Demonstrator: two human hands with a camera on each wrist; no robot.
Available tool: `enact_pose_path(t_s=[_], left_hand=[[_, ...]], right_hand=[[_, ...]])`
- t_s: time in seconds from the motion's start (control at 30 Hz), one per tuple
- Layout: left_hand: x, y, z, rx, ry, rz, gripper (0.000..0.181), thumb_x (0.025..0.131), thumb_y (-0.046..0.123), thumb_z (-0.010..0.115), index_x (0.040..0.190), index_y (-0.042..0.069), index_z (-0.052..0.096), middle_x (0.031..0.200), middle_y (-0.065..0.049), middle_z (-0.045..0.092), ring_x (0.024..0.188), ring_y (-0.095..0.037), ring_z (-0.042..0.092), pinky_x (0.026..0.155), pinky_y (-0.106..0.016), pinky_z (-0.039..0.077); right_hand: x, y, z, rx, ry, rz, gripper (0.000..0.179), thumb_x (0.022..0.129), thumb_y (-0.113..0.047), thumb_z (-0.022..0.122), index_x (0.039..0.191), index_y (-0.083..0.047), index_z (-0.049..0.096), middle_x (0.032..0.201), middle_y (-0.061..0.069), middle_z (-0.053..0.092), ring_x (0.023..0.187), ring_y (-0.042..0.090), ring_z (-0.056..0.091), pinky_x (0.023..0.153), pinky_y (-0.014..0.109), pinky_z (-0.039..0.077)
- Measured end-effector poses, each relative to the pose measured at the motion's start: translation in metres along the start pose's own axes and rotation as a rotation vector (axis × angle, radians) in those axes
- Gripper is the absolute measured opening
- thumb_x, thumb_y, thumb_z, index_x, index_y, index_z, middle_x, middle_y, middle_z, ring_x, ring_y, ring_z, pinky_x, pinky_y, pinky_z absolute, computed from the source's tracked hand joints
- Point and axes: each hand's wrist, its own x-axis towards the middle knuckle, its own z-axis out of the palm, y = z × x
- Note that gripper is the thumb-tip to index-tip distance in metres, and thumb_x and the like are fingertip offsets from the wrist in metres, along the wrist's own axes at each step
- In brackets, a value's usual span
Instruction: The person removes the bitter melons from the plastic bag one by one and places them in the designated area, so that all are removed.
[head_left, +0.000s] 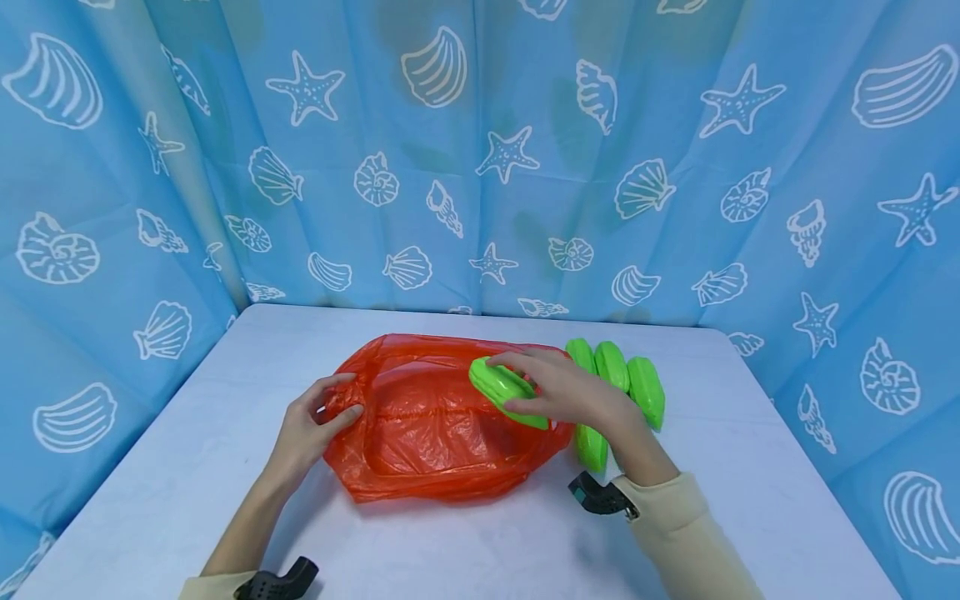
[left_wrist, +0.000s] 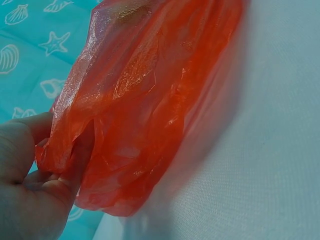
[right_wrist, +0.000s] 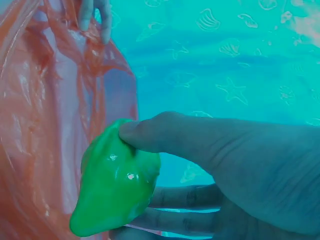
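Observation:
A translucent red plastic bag (head_left: 431, 421) lies on its side across the table, its mouth spread wide. My left hand (head_left: 311, 425) grips the bag's left end, with thin film bunched between thumb and fingers (left_wrist: 65, 155). Over the bag's right part, my right hand (head_left: 551, 387) holds a glossy, bright green oblong thing (head_left: 504, 387), ridged and tapering like an imitation fruit. In the right wrist view, my thumb presses this green piece (right_wrist: 117, 180) from above while fingers lie behind it. Its exact kind I cannot tell.
Several similar green pieces (head_left: 611, 367) lie close together just right of the bag, partly hidden by my right forearm. The white tabletop (head_left: 480, 550) ends at a blue curtain (head_left: 480, 167) with shell and starfish prints, which surrounds the back and sides.

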Motion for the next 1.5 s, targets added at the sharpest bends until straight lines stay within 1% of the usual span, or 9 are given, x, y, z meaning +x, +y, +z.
enact_pose_path(t_s=[0.27, 0.5, 0.67, 0.8, 0.9, 1.1, 1.23, 1.37, 1.5], left_hand=[[-0.001, -0.001, 0.0, -0.003, 0.0, -0.002, 0.053, 0.083, 0.023, 0.065, 0.131, 0.02, 0.044, 0.137, -0.004, 0.044, 0.119, -0.027, 0.049, 0.081, -0.031, 0.054], [0.0, -0.001, 0.0, 0.0, 0.0, -0.002, 0.053, 0.083, 0.022, 0.065, 0.131, 0.02, 0.044, 0.137, -0.004, 0.043, 0.119, -0.027, 0.049, 0.081, -0.032, 0.054], [-0.001, 0.0, 0.0, 0.001, -0.003, -0.003, 0.053, 0.083, 0.022, 0.065, 0.132, 0.02, 0.043, 0.137, -0.004, 0.043, 0.119, -0.027, 0.049, 0.081, -0.031, 0.054], [0.0, -0.001, 0.0, 0.003, -0.003, -0.003, 0.053, 0.083, 0.022, 0.065, 0.132, 0.02, 0.043, 0.137, -0.004, 0.043, 0.119, -0.027, 0.049, 0.081, -0.031, 0.054], [0.002, -0.006, 0.0, -0.005, -0.002, -0.003, 0.054, 0.083, 0.022, 0.066, 0.132, 0.021, 0.043, 0.137, -0.004, 0.043, 0.12, -0.027, 0.048, 0.082, -0.033, 0.054], [0.01, -0.025, 0.001, -0.008, -0.001, 0.004, 0.054, 0.081, 0.03, 0.067, 0.13, 0.028, 0.044, 0.138, 0.0, 0.043, 0.121, -0.024, 0.047, 0.083, -0.032, 0.053], [0.012, -0.031, 0.002, -0.001, 0.002, 0.008, 0.054, 0.08, 0.035, 0.067, 0.129, 0.03, 0.045, 0.137, 0.002, 0.044, 0.121, -0.023, 0.048, 0.082, -0.031, 0.054], [0.013, -0.03, 0.003, 0.009, 0.015, 0.013, 0.052, 0.081, 0.033, 0.066, 0.128, 0.029, 0.046, 0.136, 0.0, 0.045, 0.12, -0.024, 0.048, 0.081, -0.032, 0.054], [0.013, -0.029, 0.004, 0.007, 0.014, 0.008, 0.052, 0.081, 0.034, 0.066, 0.128, 0.03, 0.046, 0.136, 0.001, 0.045, 0.12, -0.023, 0.048, 0.081, -0.032, 0.054]], right_hand=[[-0.021, 0.014, -0.01, 0.049, 0.045, 0.041, 0.063, 0.077, -0.041, 0.069, 0.133, -0.036, 0.04, 0.122, -0.002, 0.052, 0.11, 0.02, 0.047, 0.071, 0.029, 0.054], [-0.04, 0.029, -0.018, 0.013, 0.093, 0.047, 0.064, 0.079, -0.04, 0.067, 0.135, -0.034, 0.038, 0.107, -0.003, 0.055, 0.097, 0.018, 0.049, 0.068, 0.028, 0.05], [-0.053, 0.041, -0.021, 0.013, 0.106, 0.076, 0.064, 0.079, -0.041, 0.067, 0.136, -0.034, 0.038, 0.109, -0.001, 0.055, 0.101, 0.019, 0.051, 0.07, 0.031, 0.052], [-0.063, 0.05, -0.022, 0.018, 0.108, 0.118, 0.063, 0.079, -0.04, 0.067, 0.135, -0.033, 0.039, 0.107, -0.001, 0.055, 0.099, 0.019, 0.052, 0.069, 0.031, 0.053], [-0.069, 0.058, -0.021, 0.006, 0.117, 0.132, 0.063, 0.078, -0.042, 0.067, 0.134, -0.032, 0.04, 0.105, 0.0, 0.057, 0.097, 0.019, 0.052, 0.067, 0.03, 0.052], [-0.084, 0.072, -0.02, -0.004, 0.134, 0.147, 0.066, 0.077, -0.053, 0.063, 0.134, -0.03, 0.04, 0.104, 0.001, 0.057, 0.094, 0.018, 0.055, 0.068, 0.031, 0.053], [-0.094, 0.081, -0.019, -0.017, 0.141, 0.148, 0.064, 0.078, -0.048, 0.064, 0.133, -0.026, 0.041, 0.105, 0.003, 0.058, 0.092, 0.017, 0.056, 0.067, 0.031, 0.053], [-0.103, 0.092, -0.017, -0.02, 0.139, 0.145, 0.061, 0.08, -0.038, 0.066, 0.133, -0.022, 0.042, 0.105, 0.002, 0.059, 0.089, 0.015, 0.057, 0.066, 0.025, 0.051], [-0.112, 0.102, -0.016, -0.028, 0.121, 0.167, 0.062, 0.079, -0.037, 0.067, 0.133, -0.02, 0.042, 0.102, 0.003, 0.06, 0.088, 0.015, 0.057, 0.065, 0.023, 0.051]])
